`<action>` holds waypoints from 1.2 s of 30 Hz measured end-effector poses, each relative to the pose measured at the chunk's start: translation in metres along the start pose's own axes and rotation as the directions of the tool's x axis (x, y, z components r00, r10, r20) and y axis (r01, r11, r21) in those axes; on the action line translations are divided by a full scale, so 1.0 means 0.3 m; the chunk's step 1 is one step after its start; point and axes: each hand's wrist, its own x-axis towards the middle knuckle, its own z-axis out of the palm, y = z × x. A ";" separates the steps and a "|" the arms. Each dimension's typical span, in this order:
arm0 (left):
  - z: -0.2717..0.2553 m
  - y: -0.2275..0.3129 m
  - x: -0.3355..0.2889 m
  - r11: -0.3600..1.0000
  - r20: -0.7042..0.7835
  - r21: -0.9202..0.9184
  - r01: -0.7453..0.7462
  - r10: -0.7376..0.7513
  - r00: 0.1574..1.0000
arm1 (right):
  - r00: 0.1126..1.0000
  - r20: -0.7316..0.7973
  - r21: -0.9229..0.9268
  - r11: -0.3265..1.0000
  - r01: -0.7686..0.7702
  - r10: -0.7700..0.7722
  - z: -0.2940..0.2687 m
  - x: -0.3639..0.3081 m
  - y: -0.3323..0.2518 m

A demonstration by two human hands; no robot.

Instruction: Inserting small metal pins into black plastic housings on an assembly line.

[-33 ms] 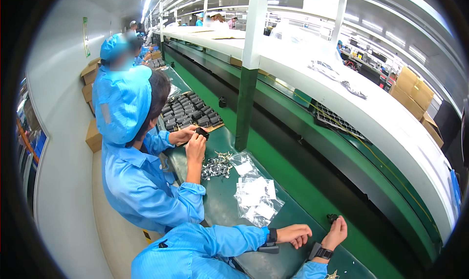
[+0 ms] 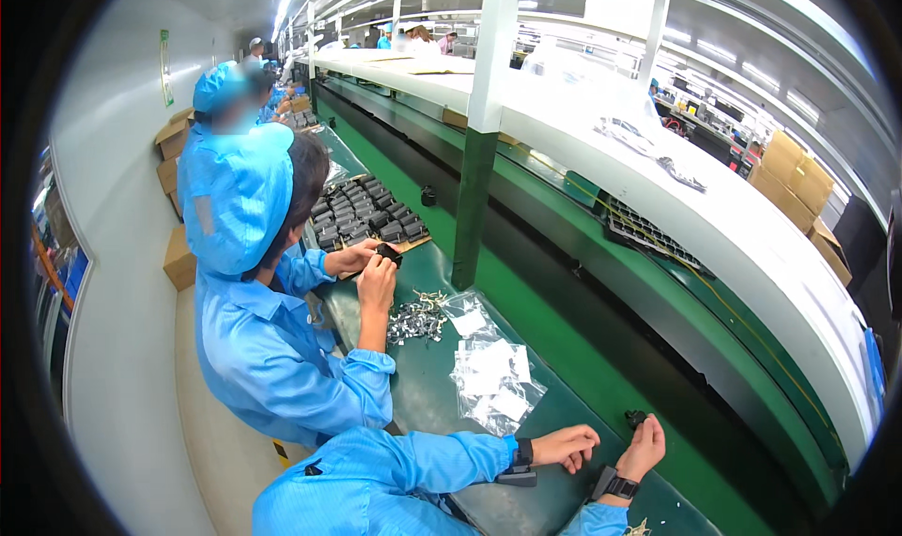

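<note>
My left hand (image 2: 566, 447) hovers over or rests on the green-topped bench (image 2: 427, 386), palm down. Its fingers are loosely bent and apart, with nothing visible in them. At the bench's far edge, my right hand (image 2: 643, 450) is raised, fingertips pinched together at a small black part (image 2: 636, 419). The part's exact shape is too small to make out. Both wrists carry black straps with box-like devices, below blue sleeves. Clear bags with white papers (image 2: 493, 381) lie left of my left hand.
To my left, a co-worker in blue holds a black housing (image 2: 387, 254). Near them are a pile of small cable pieces (image 2: 418, 320) and rows of dark housings (image 2: 362, 212). A post (image 2: 474, 160) rises beside the green conveyor (image 2: 564, 348), and a white shelf (image 2: 733, 226) runs above.
My right hand and the small black part have shifted very slightly left. Otherwise the view moves only a little, and my left hand stays in place.
</note>
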 end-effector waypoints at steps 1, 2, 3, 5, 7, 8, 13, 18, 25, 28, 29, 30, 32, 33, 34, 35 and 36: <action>0.016 0.005 -0.004 0.995 -0.157 0.014 -0.103 0.104 0.982 | 0.996 0.073 0.097 0.993 -0.061 0.054 0.013 -0.022 -0.012; -0.002 0.008 -0.002 0.994 -0.173 -0.021 -0.111 0.105 0.979 | 0.991 0.094 0.228 0.967 -0.114 0.095 0.051 -0.062 -0.048; -0.011 0.002 -0.003 0.992 -0.176 -0.026 -0.120 0.113 0.978 | 0.990 0.103 0.222 0.968 -0.115 0.094 0.071 -0.106 -0.064; -0.008 0.002 0.002 0.963 -0.199 0.077 -0.259 0.270 0.942 | 0.956 0.149 0.361 0.886 -0.291 0.253 0.101 -0.189 -0.092; 0.000 0.011 -0.007 0.953 -0.195 0.102 -0.285 0.300 0.934 | 0.932 0.214 0.346 0.869 -0.353 0.293 0.098 -0.288 -0.092; 0.001 0.014 -0.011 0.945 -0.205 0.159 -0.287 0.316 0.926 | 0.924 0.211 0.344 0.860 -0.376 0.320 0.093 -0.324 -0.083; 0.014 0.015 -0.028 0.908 -0.196 0.264 -0.324 0.380 0.904 | 0.913 0.117 0.320 0.856 -0.407 0.390 0.053 -0.426 -0.057; 0.035 0.054 -0.060 0.892 -0.233 0.378 -0.249 0.352 0.907 | 0.941 0.064 -0.233 0.922 -0.309 0.331 0.063 -0.449 -0.112; 0.033 0.045 -0.053 0.874 -0.199 0.395 -0.282 0.381 0.903 | 0.969 0.235 -0.505 0.861 0.054 0.077 0.034 -0.448 -0.057; 0.033 0.042 -0.054 0.879 -0.185 0.372 -0.300 0.386 0.904 | 0.941 0.327 -0.511 0.822 0.249 -0.082 0.051 -0.454 -0.061; 0.034 0.043 -0.055 0.880 -0.187 0.371 -0.297 0.384 0.904 | 0.949 0.308 -0.534 0.813 0.230 -0.066 0.053 -0.455 -0.069; 0.035 0.044 -0.056 0.878 -0.179 0.377 -0.295 0.382 0.907 | 0.956 0.289 -0.557 0.803 0.211 -0.051 0.052 -0.456 -0.073; 0.034 0.040 -0.054 0.877 -0.171 0.382 -0.292 0.378 0.910 | 0.969 0.244 -0.561 0.808 0.179 -0.045 0.050 -0.455 -0.069; 0.033 0.035 -0.052 0.881 -0.161 0.379 -0.284 0.365 0.917 | 0.979 0.200 -0.563 0.813 0.149 -0.041 0.048 -0.454 -0.067; 0.035 0.037 -0.054 0.884 -0.151 0.376 -0.276 0.352 0.923 | 0.979 0.199 -0.564 0.813 0.147 -0.038 0.045 -0.452 -0.066; 0.038 0.038 -0.057 0.886 -0.153 0.375 -0.274 0.351 0.924 | 0.982 0.185 -0.564 0.813 0.143 -0.044 0.041 -0.450 -0.065; 0.041 0.040 -0.059 0.887 -0.145 0.376 -0.268 0.342 0.929 | 0.984 0.171 -0.565 0.814 0.139 -0.049 0.037 -0.447 -0.064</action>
